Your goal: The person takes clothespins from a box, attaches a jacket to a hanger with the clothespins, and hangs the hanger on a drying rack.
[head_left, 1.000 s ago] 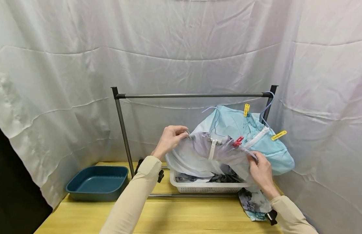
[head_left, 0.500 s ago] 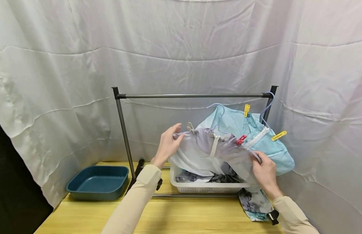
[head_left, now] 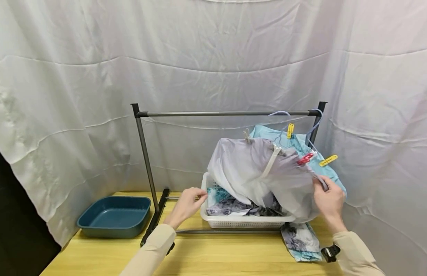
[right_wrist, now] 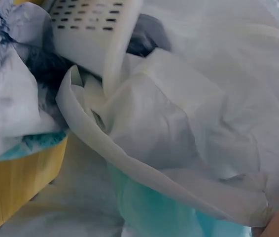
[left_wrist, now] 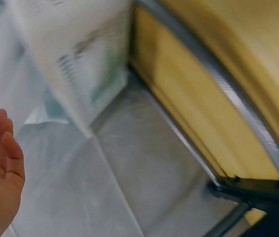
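A metal rack [head_left: 227,113] stands on the wooden table [head_left: 213,257], and two garments already hang at its right end. The blue one [head_left: 296,143] sits at the back on its hanger, pinned with yellow pegs [head_left: 290,130]. In front of it a pale grey garment [head_left: 265,178] hangs from a hanger whose hook [head_left: 279,113] is over the bar, so I'd judge this piece as good as hung. It carries a red peg [head_left: 305,158] on one shoulder and a pale peg [head_left: 246,135] on the other.

The right hand [head_left: 328,201] pinches the grey garment's edge at the right, fingers curled round the cloth. The left hand [head_left: 186,205] is off the clothes, fingers relaxed and holding nothing, by the near left corner of the white basket [head_left: 244,221].

What looks left: the basket holds more crumpled patterned laundry [head_left: 230,207], and one printed piece [head_left: 300,241] lies on the table beside it. A teal tray [head_left: 114,216] sits well apart at the left.
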### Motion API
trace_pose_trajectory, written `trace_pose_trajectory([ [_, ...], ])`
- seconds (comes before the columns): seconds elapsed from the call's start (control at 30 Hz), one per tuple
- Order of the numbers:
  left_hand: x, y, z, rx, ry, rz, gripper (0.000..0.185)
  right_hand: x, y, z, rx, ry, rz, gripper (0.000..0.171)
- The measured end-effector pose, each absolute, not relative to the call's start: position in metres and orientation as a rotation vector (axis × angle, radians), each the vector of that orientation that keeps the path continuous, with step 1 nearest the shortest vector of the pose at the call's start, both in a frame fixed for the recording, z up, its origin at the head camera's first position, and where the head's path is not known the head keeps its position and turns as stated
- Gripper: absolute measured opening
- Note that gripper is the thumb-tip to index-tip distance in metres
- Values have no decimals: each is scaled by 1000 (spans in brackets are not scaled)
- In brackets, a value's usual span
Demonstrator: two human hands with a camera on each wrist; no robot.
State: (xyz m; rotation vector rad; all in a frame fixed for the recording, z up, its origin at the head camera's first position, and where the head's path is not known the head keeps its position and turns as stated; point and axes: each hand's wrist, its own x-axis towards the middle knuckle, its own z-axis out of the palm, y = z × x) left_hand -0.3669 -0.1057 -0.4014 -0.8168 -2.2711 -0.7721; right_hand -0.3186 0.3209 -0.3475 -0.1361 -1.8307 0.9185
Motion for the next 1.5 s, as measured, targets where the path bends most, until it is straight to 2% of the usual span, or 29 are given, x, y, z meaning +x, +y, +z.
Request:
trace_pose_trajectory([
  [0.07,-365,-108,-412,-856,-2307,-648,16,-317,326,-345,-178,-1828,932,16],
  [0.23,-359,-114,-431,-860,-2505,-503,43,-315,339,-340,-310,-1812,974,21],
  [0.37,-356,-114,-439,-840,-2614,-496,53,-316,351,-339,-403,-1795,1010,21],
  [0.73,-353,-109,-437,-863,-2639,-467,46,-322,369,-348,-457,-1848,1000,27],
  [1.27,-348,-108,-436,-850,-2622,-478,39,-330,367,-354,-409,-1849,954,28],
  [1.5,-345,-105,-440,-831,-2596,-498,39,-330,359,-364,-260,-1731,898,33],
])
